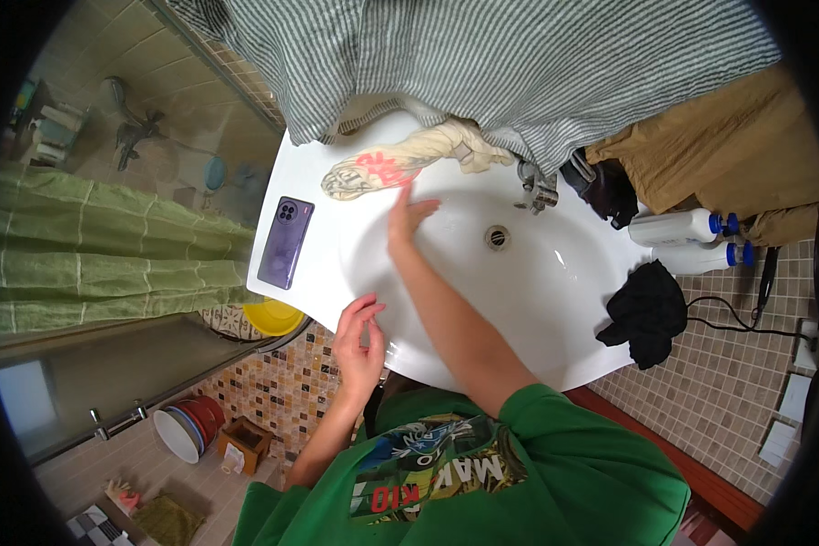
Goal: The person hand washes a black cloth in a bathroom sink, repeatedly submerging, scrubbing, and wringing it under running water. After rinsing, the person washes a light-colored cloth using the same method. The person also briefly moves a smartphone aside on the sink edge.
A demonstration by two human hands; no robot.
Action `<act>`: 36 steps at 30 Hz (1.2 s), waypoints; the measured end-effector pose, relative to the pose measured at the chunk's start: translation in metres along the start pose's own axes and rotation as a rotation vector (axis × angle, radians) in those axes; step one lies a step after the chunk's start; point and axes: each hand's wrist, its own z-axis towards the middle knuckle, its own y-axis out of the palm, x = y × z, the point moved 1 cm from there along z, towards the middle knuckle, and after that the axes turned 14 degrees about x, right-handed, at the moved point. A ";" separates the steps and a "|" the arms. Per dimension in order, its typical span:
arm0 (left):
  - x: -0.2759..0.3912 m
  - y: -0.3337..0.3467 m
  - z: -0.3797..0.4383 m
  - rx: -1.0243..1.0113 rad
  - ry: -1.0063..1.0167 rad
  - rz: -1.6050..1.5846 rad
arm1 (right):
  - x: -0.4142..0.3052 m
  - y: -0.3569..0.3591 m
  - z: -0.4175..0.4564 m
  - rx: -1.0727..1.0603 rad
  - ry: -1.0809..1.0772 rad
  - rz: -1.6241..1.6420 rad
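Observation:
A white washbasin [532, 307] lies before me, with its metal drain [497, 237] in view and no standing water that I can make out. Along its far left rim rests a twisted cream cloth garment [382, 169] with red and dark print. My right hand [409, 217] reaches across the basin, fingers extended, its fingertips at the garment's near edge; whether they touch is unclear. Nothing is in that hand. Close to the basin's front left edge, my left hand [360, 341] is raised and holds nothing, its fingers loosely bent and apart. A chrome faucet [538, 188] stands at the far rim.
A purple phone [286, 242] lies on the left counter. Striped fabric [519, 68] and brown fabric [723, 136] hang over the far side. To the right are white bottles [676, 228], a black cloth [645, 314] and a cord [723, 329]. A green curtain [109, 252] hangs left.

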 end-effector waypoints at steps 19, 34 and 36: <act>-0.014 0.034 -0.005 -0.149 -0.057 0.054 | 0.076 -0.346 0.141 0.027 -1.052 -1.189; 0.001 0.000 0.004 -0.039 -0.032 0.013 | 0.034 -0.050 -0.114 -0.409 -0.495 -0.618; -0.012 0.007 0.002 -0.038 0.000 0.030 | 0.032 -0.106 -0.121 -0.762 -0.540 -0.593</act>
